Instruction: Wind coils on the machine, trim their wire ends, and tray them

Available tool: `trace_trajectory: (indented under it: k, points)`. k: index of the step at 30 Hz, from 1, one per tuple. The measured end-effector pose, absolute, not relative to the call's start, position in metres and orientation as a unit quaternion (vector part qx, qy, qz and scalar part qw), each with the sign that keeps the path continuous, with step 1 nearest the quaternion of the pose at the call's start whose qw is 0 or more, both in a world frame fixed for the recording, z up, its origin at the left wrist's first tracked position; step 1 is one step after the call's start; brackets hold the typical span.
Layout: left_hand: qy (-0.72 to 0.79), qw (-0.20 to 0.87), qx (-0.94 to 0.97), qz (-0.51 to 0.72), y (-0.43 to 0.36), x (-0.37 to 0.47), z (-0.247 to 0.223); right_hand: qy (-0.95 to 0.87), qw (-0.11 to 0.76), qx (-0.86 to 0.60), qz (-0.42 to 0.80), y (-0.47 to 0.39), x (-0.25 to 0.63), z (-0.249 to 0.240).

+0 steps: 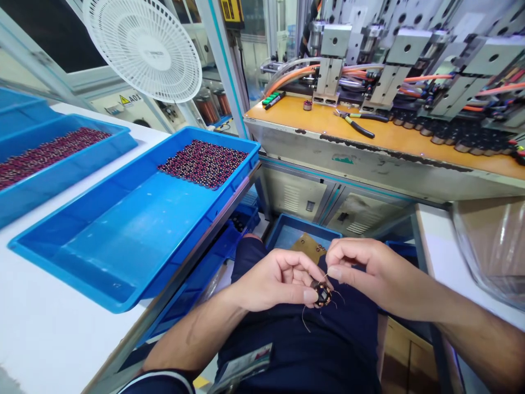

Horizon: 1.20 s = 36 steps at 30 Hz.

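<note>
Above my lap, my left hand [283,279] grips a small round wound coil part [324,295] between thumb and fingers. The part has a dark centre and copper-coloured windings, and several thin loose wires stick out from it, one hanging down below. My right hand [369,273] is just right of it, thumb and forefinger pinched on a thin wire end at the part's upper edge. On the white table at the left, a blue tray [123,224] holds many small dark red and black parts [205,163] packed at its far end.
Another blue tray [118,137] of similar parts stands further left, near a white fan [143,49]. Pliers [359,125], markers [273,99] and rows of dark cylinders lie on the orange bench [287,112] beneath the machine. A lower blue tray [283,224] sits beyond my knees.
</note>
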<state>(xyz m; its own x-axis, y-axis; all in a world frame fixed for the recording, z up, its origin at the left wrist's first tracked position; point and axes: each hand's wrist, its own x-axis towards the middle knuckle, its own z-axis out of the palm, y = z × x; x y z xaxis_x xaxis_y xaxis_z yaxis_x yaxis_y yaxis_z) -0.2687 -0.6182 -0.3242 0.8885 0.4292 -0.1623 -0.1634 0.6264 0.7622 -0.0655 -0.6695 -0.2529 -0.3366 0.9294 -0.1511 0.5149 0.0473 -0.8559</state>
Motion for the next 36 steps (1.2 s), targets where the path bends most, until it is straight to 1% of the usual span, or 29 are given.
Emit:
trace_trajectory:
  k: [8,13,16,20,26,30,36]
  points:
    - [0.168,0.887,0.405,0.148,-0.617,-0.269,-0.324,-0.735,0.238,-0.494,0.399,-0.665,-0.074,-0.252]
    - [0.119,0.879,0.397,0.236,-0.616,-0.27,-0.328,-0.718,0.235,-0.539,0.374,-0.668,-0.069,-0.252]
    - [0.103,0.87,0.399,0.27,-0.617,-0.269,-0.329,-0.661,0.222,-0.573,0.43,-0.672,-0.068,-0.25]
    - [0.091,0.866,0.403,0.281,-0.618,-0.267,-0.329,-0.575,0.217,-0.585,0.528,-0.674,-0.07,-0.247]
    - [0.103,0.864,0.41,0.274,-0.619,-0.268,-0.329,-0.585,0.206,-0.555,0.554,-0.673,-0.072,-0.249]
    - [0.103,0.868,0.399,0.277,-0.62,-0.268,-0.328,-0.592,0.226,-0.552,0.542,-0.676,-0.073,-0.248]
    - [0.072,0.888,0.365,0.272,-0.621,-0.265,-0.33,-0.641,0.283,-0.531,0.477,-0.683,-0.075,-0.249]
